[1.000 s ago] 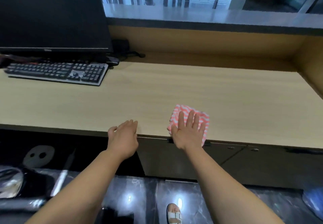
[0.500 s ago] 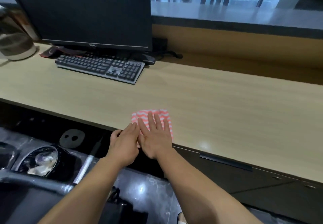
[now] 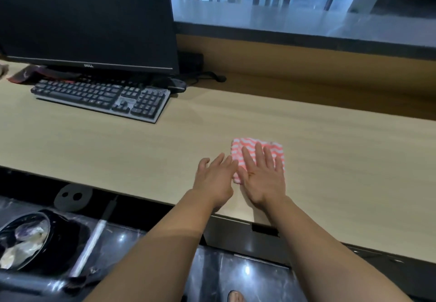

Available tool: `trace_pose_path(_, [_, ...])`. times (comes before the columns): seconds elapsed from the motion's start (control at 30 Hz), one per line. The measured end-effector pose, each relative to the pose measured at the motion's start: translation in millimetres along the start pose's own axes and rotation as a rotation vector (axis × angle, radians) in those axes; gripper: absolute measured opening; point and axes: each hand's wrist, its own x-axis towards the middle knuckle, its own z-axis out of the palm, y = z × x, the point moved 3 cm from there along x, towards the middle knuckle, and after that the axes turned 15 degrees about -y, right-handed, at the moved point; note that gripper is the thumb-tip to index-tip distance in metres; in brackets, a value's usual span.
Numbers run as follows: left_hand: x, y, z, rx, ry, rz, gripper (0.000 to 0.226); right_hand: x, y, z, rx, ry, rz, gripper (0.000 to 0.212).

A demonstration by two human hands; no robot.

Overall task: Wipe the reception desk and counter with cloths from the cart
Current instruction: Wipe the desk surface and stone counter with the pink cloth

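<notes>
A folded pink-and-white striped cloth [image 3: 245, 146] lies flat on the light wooden reception desk [image 3: 330, 150]. My right hand [image 3: 263, 176] presses it down with straight, spread fingers and covers most of it. My left hand [image 3: 215, 177] rests flat on the desk just left of the cloth, its fingertips touching the cloth's left edge. Above and behind the desk runs the raised grey counter [image 3: 295, 21].
A black keyboard [image 3: 101, 97] and a dark monitor [image 3: 87, 21] stand at the back left, with a mouse [image 3: 177, 85] and cables behind. Under the desk's front edge at lower left are a black bin [image 3: 26, 238] and a pale handle [image 3: 94, 238].
The cloth and my right hand slid left along the desk's front edge, then away from the edge toward the middle. My left hand closed in beside the cloth.
</notes>
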Motion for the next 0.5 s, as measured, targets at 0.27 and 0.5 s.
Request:
trace_pose_path(0.27, [-16,-69,-8,-0.089,0.080,-0.189,0.062,24,1,-12,0.132,-0.003,0.221,0.061])
trace_pose_path(0.5, [-31,-117,-7,-0.156,0.192,-0.280,0.042,43,-132,7,-0.042,-0.049,-0.162,0.060])
